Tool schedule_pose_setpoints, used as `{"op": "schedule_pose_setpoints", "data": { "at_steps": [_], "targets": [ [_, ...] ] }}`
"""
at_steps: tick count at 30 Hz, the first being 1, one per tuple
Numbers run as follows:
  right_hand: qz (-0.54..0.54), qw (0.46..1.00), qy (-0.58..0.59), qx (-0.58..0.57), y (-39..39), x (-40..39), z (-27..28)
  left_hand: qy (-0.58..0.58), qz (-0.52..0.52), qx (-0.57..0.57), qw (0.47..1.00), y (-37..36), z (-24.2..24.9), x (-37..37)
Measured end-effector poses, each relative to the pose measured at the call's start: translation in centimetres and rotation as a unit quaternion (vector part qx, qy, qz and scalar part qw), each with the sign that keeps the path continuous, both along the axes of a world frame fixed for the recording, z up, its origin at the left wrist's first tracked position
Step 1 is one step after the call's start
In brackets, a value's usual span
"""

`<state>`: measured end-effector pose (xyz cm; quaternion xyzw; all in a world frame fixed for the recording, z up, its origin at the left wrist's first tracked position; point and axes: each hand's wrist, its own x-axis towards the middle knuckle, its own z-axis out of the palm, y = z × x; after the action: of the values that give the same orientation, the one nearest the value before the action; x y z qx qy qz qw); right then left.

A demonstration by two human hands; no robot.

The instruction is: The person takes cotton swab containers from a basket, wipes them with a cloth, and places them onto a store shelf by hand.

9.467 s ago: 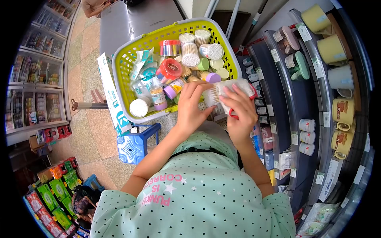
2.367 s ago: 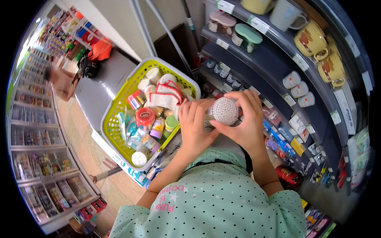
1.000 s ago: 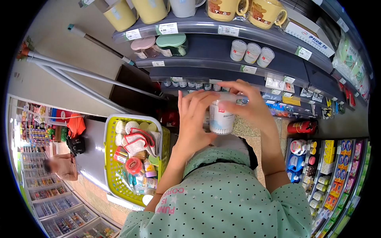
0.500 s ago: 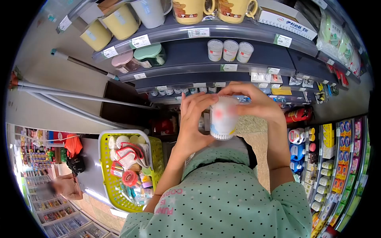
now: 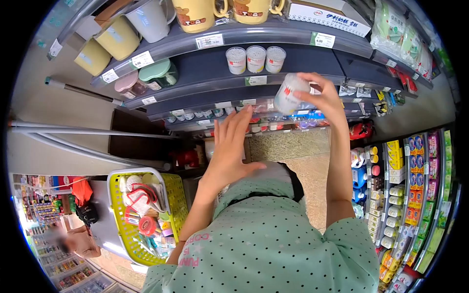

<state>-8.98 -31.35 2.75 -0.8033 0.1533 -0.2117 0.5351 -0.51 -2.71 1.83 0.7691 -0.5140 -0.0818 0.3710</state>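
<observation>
My right hand (image 5: 320, 97) grips a small white tub (image 5: 289, 95) with red and grey print and holds it tilted in front of the shelf edge. Empty and spread, my left hand (image 5: 232, 154) hangs in front of my body, lower and to the left of the tub. Three similar white tubs (image 5: 256, 59) with clear, speckled tops stand side by side on the second shelf (image 5: 202, 66), up and left of the held one. What fills the tubs is too small to make out.
A yellow-green shopping basket (image 5: 183, 198) full of goods stands at my left. Mugs (image 5: 195, 14) and a white box (image 5: 327, 17) line the upper shelf; lidded containers (image 5: 157, 73) are below. Metal poles (image 5: 88, 129) jut in from the left. Packed shelves (image 5: 415, 171) run along the right.
My left hand has let go of the tub and opened. My right hand has carried it up toward the shelf and tilted it. The view has shifted somewhat to the right.
</observation>
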Motion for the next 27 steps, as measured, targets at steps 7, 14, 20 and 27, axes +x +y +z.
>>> {"op": "schedule_pose_setpoints", "data": {
  "at_steps": [7, 14, 20, 27],
  "targets": [
    [-0.069, 0.997, 0.031, -0.031, -7.5, 1.7, -3.1, 0.006, 0.017, 0.065, 0.998, -0.2, -0.8, -0.4],
    [-0.136, 0.952, -0.007, -0.273, -12.2, 5.8, -7.5, 0.021, 0.042, 0.075, 0.996, -0.2, -1.6, -0.3],
    [-0.134, 0.958, -0.036, -0.251, -12.9, 7.9, -8.3, 0.014, 0.058, 0.083, 0.995, -0.1, -1.3, 0.1],
    [-0.052, 0.968, -0.017, -0.243, -13.7, 8.8, -9.0, 0.006, 0.061, 0.088, 0.994, -0.2, -1.3, 0.4]
  ]
}}
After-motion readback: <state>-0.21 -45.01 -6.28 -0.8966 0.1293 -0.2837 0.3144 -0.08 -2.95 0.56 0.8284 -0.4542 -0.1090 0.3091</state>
